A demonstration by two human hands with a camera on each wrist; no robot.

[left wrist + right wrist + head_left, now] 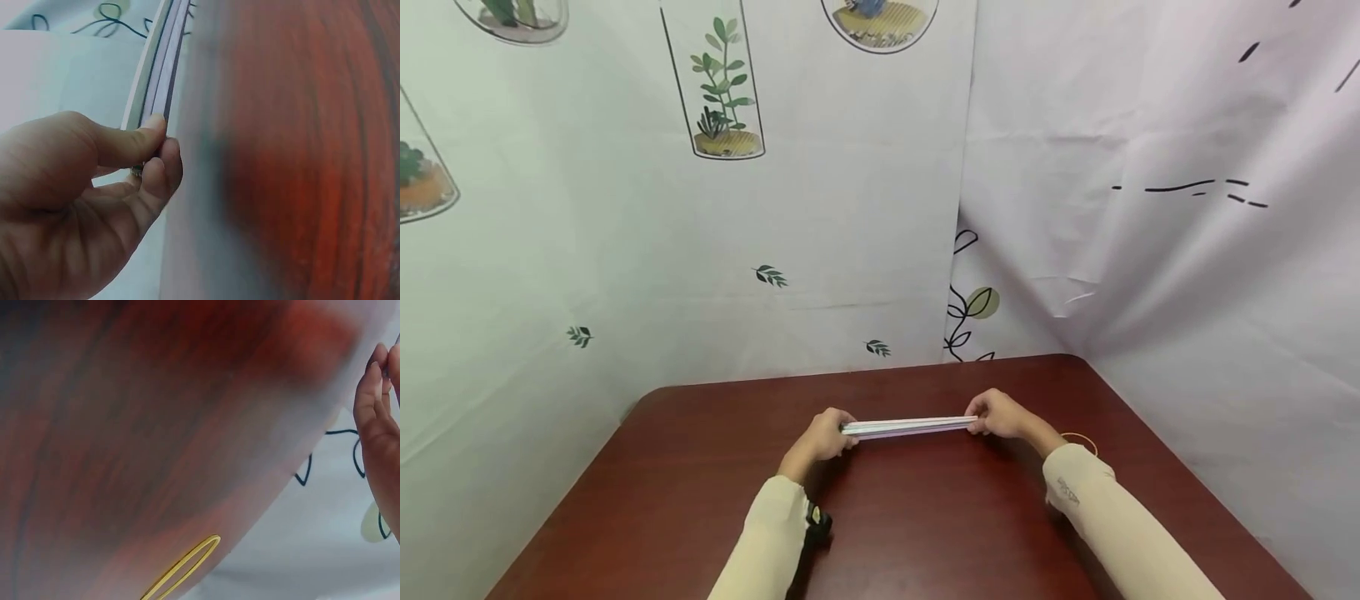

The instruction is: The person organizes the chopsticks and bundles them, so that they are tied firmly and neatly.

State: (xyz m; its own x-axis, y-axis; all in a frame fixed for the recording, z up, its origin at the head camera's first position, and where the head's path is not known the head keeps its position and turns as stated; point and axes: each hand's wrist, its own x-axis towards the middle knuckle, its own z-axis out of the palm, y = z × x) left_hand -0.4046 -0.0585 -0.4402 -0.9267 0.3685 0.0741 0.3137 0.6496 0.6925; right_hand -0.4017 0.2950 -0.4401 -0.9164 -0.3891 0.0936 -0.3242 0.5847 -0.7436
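A thin, layered white and lavender stack [913, 427], seen edge-on, spans the gap between my two hands above the table. What kind of thing it is, I cannot tell. My left hand [826, 435] pinches its left end; in the left wrist view, the thumb presses the layered edge [161, 81] against curled fingers. At the other end, my right hand [1000, 414] pinches the stack between thumb and fingers. In the right wrist view only part of that hand [382, 437] appears at the right edge, and the stack is mostly out of frame.
A yellow loop, like a rubber band [214, 540], lies on the dark red-brown table [925, 517] beside my right wrist. White printed cloth [850, 208] hangs behind the table and along its sides. A small black object [820, 525] sits at the left cuff.
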